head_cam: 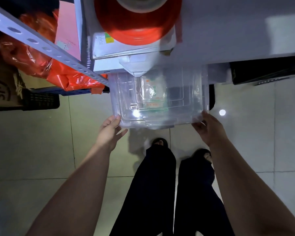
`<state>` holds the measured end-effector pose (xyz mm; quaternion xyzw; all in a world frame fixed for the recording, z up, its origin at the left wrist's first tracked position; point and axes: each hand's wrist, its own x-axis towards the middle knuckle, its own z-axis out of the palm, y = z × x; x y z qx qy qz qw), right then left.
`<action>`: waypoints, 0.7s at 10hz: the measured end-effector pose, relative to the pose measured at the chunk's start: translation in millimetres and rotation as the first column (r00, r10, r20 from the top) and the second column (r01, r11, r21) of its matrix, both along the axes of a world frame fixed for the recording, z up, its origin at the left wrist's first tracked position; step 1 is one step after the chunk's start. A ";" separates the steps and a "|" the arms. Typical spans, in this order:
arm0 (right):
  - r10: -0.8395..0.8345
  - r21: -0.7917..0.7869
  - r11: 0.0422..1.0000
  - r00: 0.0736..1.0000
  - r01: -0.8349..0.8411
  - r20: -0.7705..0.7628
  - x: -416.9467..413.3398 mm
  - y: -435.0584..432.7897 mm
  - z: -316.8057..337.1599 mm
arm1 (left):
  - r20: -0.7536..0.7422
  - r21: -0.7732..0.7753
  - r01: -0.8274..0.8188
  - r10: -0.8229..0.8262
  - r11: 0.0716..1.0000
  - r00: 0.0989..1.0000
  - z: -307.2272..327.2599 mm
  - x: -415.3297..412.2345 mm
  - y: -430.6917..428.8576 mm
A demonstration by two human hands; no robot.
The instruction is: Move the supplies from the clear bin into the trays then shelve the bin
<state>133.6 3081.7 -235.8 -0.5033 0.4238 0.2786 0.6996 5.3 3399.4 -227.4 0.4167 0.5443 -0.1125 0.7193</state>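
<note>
Head view: we grip the clear bin (153, 122) at its near corners, L hand (109, 130) w/ thumb on the rim and fingers curled under, R hand (209, 128) wrapped round the other corner. The bin hangs over the tile floor (41, 142), far end tucked under the white shelf (228, 40). Green-orange print shows thru it; inside or beneath, can't tell. Above, a red film roll (136, 29) sits on a white box (126, 50); orange bags (29, 55) lie at left.

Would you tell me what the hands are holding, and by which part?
The clear bin: the left hand grips its near left corner, the right hand its near right corner.
</note>
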 end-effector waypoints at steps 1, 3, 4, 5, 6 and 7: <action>-0.104 0.168 0.981 0.994 0.096 0.038 -1.3 -9.6 -3.5 | 0.010 -0.087 -0.074 0.075 0.993 0.997 -3.2 1.4 -10.1; -0.100 0.260 0.964 0.978 0.050 0.181 22.3 -7.6 -6.6 | 0.002 -0.098 -0.103 0.104 0.990 0.995 -2.4 23.8 -23.5; -0.043 0.197 0.980 0.982 0.007 0.183 45.1 4.2 -9.4 | -0.024 -0.019 -0.203 0.202 0.979 0.979 2.8 55.8 -16.5; 0.073 0.110 0.990 0.990 -0.086 0.118 52.0 15.0 -1.2 | -0.088 0.104 -0.178 0.187 0.978 0.978 17.0 78.0 -9.2; 0.232 -0.038 0.972 0.972 -0.231 0.029 40.0 17.0 25.1 | -0.139 0.293 0.003 0.039 0.956 0.989 34.1 81.3 -15.3; 0.380 -0.277 0.893 0.924 -0.354 0.045 21.6 10.4 70.8 | -0.115 0.600 0.296 -0.286 0.743 0.951 66.9 83.7 -41.7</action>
